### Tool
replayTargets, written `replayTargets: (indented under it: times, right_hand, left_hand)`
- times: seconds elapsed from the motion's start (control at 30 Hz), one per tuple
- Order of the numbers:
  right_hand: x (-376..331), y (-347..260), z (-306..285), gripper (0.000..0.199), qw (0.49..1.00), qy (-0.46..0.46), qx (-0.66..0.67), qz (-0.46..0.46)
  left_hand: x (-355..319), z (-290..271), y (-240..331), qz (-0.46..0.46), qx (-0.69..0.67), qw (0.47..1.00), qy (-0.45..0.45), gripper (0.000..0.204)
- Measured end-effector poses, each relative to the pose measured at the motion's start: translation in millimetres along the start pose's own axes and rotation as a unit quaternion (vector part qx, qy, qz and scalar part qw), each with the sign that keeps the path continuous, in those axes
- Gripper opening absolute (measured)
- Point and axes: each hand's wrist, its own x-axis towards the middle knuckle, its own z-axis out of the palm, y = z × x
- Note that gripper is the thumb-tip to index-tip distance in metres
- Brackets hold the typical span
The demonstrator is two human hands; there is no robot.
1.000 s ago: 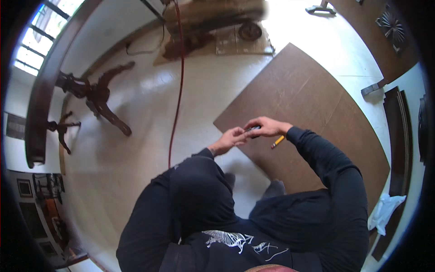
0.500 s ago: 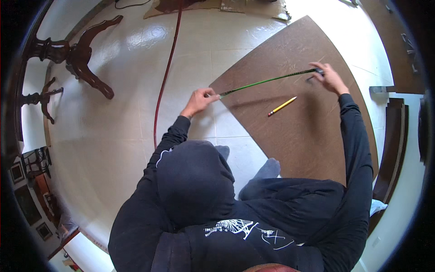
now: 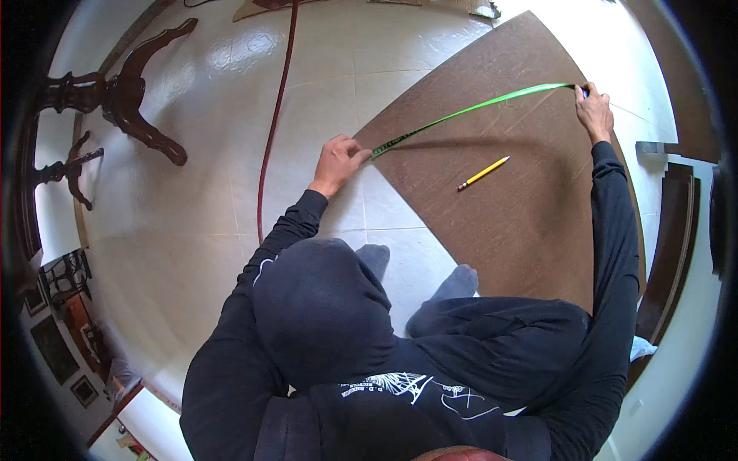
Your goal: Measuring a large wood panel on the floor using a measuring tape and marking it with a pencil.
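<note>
A green tape measure (image 3: 492, 101) is drawn out in a bowed line above a brown board (image 3: 492, 223) on the floor. At the board's left edge, my left hand (image 3: 338, 164) pinches the blade's end. Far to the right, my right hand (image 3: 595, 114) grips the tape's case, mostly hidden in the fingers, near the board's curved right edge. Between the hands, a yellow pencil (image 3: 484, 174) with a red eraser end lies on the board. The blade throws a shadow on the board just beyond the pencil.
A red hose or cable (image 3: 278, 107) runs across the tiled floor (image 3: 192, 207) to the left. Dark carved furniture legs (image 3: 127, 96) stand farther left. Dark wooden panels (image 3: 669, 253) lean at the right. My socked foot (image 3: 455, 283) rests beside the board's near-left edge.
My right hand has moved right and away from me with the case, drawing out more blade. My left hand has shifted slightly right at the board's edge. The pencil stays on the board.
</note>
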Motion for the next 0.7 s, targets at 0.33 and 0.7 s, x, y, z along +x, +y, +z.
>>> replayTargets:
  times: [0.33, 0.7]
  right_hand:
    - [54, -40, 25, 0.060, 0.998, -0.030, 0.056, 0.021]
    - [36, -82, 45, 0.047, 0.993, 0.011, 0.102, 0.054]
  left_hand:
    - [33, 19, 12, 0.182, 0.046, 0.982, -0.005, 0.028]
    - [127, 21, 60, 0.371, 0.256, 0.877, -0.164, 0.085]
